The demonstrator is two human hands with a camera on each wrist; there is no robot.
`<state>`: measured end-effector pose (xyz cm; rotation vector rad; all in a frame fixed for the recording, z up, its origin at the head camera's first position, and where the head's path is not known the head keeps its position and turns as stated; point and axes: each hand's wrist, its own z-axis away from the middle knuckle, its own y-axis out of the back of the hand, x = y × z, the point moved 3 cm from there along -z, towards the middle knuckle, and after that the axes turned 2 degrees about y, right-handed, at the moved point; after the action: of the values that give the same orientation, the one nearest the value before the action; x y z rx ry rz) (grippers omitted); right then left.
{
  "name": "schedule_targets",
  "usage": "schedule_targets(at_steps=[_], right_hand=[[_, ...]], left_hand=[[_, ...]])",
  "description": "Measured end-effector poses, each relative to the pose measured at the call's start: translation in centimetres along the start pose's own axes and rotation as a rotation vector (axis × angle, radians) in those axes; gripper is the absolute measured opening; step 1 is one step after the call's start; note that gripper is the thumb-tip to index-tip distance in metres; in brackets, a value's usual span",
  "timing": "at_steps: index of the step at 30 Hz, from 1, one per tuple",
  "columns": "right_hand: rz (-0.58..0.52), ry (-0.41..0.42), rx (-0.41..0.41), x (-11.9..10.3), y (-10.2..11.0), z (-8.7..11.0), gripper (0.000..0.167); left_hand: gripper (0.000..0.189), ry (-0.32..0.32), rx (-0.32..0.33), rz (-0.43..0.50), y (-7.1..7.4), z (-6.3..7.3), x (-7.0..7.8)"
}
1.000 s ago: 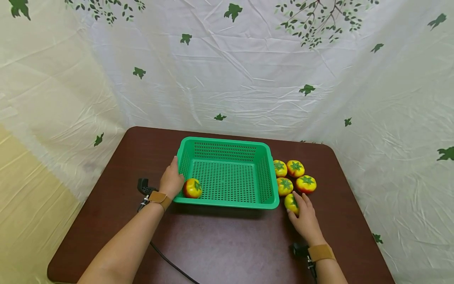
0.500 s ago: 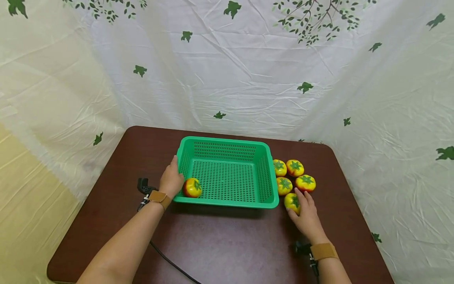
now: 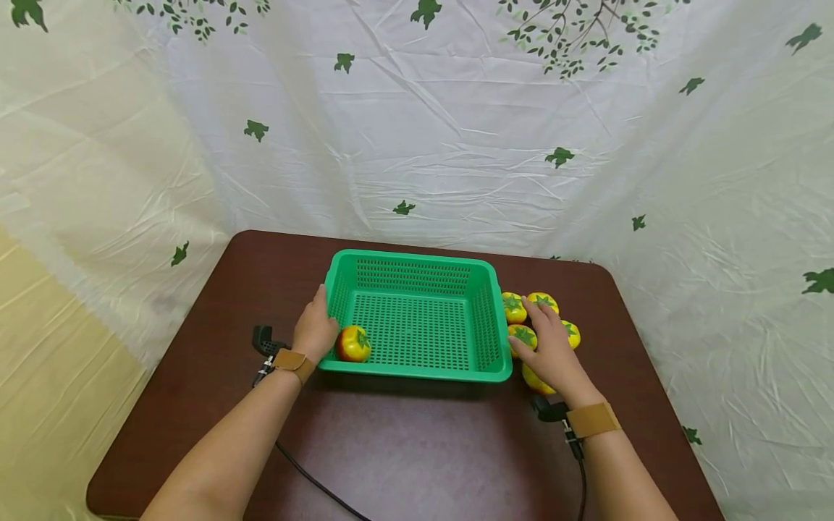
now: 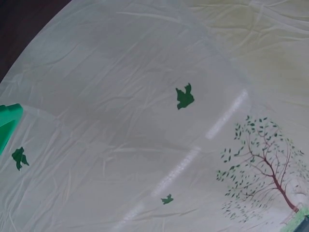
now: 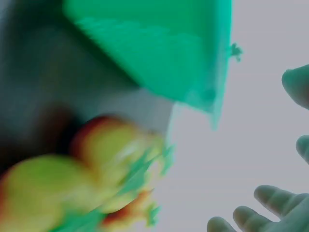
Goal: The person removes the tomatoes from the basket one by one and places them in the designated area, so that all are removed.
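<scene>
My left hand holds the left side of a green perforated plastic basket, thumb over its rim. One yellow-red persimmon with a green leafy top lies in the basket's near left corner. My right hand hovers over several more persimmons grouped right of the basket, its fingers spread and holding nothing. Its thumb overlaps one persimmon in the head view, and the nearest persimmon is partly covered by the hand. In the right wrist view, blurred persimmons lie below the spread fingers.
Everything stands on a dark brown table with rounded corners. A white cloth with green leaf prints hangs behind and at both sides. Each wrist wears a strap with a small camera, and a black cable runs across the near left.
My right hand has left the nearest persimmon, which stays on the table, and moved away from me and slightly left over the others. The left hand and basket have stayed still.
</scene>
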<state>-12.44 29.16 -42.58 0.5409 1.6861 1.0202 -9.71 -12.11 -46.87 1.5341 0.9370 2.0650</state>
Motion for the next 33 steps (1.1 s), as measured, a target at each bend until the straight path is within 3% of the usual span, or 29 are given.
schedule_targets(at_steps=[12,19,33], right_hand=[[0.066,0.166,-0.142,-6.8,-2.1,-5.9,0.079],[0.072,0.241,-0.223,-10.8,-4.8,-7.9,0.077],[0.115,0.325,-0.392,-15.5,-10.3,-10.8,0.074]], left_hand=[[0.073,-0.006,-0.005,0.003,0.1,0.2,-0.2],[0.074,-0.005,-0.014,0.006,0.2,0.3,-0.3],[0.074,-0.011,-0.036,0.002,0.7,-0.3,-0.2]])
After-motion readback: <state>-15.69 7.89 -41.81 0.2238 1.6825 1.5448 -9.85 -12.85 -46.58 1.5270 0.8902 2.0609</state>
